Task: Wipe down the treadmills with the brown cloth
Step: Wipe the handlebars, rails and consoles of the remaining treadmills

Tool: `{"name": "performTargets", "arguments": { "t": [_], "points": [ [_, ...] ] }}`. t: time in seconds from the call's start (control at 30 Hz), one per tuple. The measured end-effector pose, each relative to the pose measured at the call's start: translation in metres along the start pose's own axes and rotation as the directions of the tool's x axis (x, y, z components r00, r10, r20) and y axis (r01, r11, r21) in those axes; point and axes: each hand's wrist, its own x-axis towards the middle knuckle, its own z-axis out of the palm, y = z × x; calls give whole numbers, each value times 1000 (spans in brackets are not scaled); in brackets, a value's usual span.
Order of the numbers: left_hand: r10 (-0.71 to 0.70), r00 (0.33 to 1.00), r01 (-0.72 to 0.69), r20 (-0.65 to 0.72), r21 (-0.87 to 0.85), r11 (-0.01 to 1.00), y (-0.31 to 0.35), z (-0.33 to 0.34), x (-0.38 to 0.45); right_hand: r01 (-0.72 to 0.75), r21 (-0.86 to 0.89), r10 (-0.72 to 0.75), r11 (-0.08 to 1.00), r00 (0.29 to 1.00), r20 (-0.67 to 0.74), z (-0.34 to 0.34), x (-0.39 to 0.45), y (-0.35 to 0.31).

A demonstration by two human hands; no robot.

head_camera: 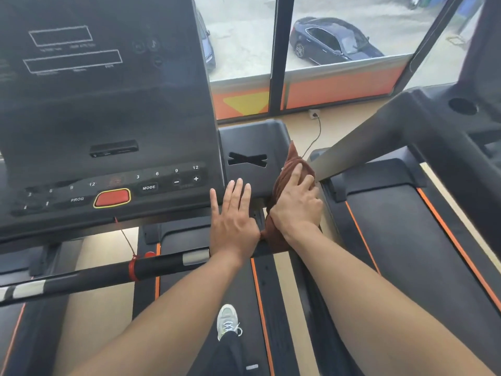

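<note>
Pressing down with the fingers spread, the right hand (296,203) is lying on top of the brown cloth (287,183), pinning it against the right edge of the treadmill console (108,118)'s side tray (252,147). Cloth is bunching up under the palm, with one end poking out past the fingertips on the far side and the other hanging down below the wrist. Left hand (233,217) is resting flat just left of it, fingers straight and holding nothing, touching the near edge of that tray.

Console is sitting on the left with its dark screen, a MODE button (148,187) and a red stop button (112,198). A second treadmill (406,226) is standing right beside it. Further off, a window (339,36) is showing a dark car (330,40) parked outside, and a wall socket (314,114) is sitting low under it.

Hard to say how much cloth is tucked under the hand. Screen text is too blurry to read. A grey shoe (229,320) is peeking out down below.
</note>
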Motion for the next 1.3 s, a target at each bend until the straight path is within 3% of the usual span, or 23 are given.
{"name": "performTargets", "arguments": {
  "t": [0.33, 0.47, 0.57, 0.77, 0.93, 1.03, 1.17, 1.23, 1.3],
  "points": [
    [11, 1000, -12, 12, 26, 1000, -7, 6, -5, 7, 136, -17, 991, 997, 77, -2, 1, 7],
    [21, 1000, -21, -6, -12, 1000, -5, 2, -3, -82, 296, 33, 952, 985, 167, -10, -2, 25],
    [49, 998, -51, -44, -48, 998, -5, 1, 4, -173, 392, 136, 903, 983, 120, -4, -29, 39],
    [122, 991, -130, -59, -161, 978, -9, 2, -5, -240, 243, 223, 940, 970, 95, 9, -115, 66],
    [408, 911, -383, 63, -242, 892, -21, 1, -32, -265, 40, 263, 963, 963, 58, 22, -179, 82],
    [471, 875, -448, 114, -180, 875, -30, 10, -81, -270, 24, 268, 963, 962, 50, 26, -202, 89],
    [468, 822, -332, 326, -394, 857, -38, 35, -206, -261, -20, 261, 965, 965, 25, 31, -228, 99],
    [380, 815, -145, 438, -480, 865, -32, 43, -275, -267, -27, 268, 963, 963, 15, 35, -239, 105],
    [237, 791, 129, 564, -533, 836, -14, 43, -333, -267, -21, 267, 963, 964, -3, 39, -251, 113]
  ]
}}
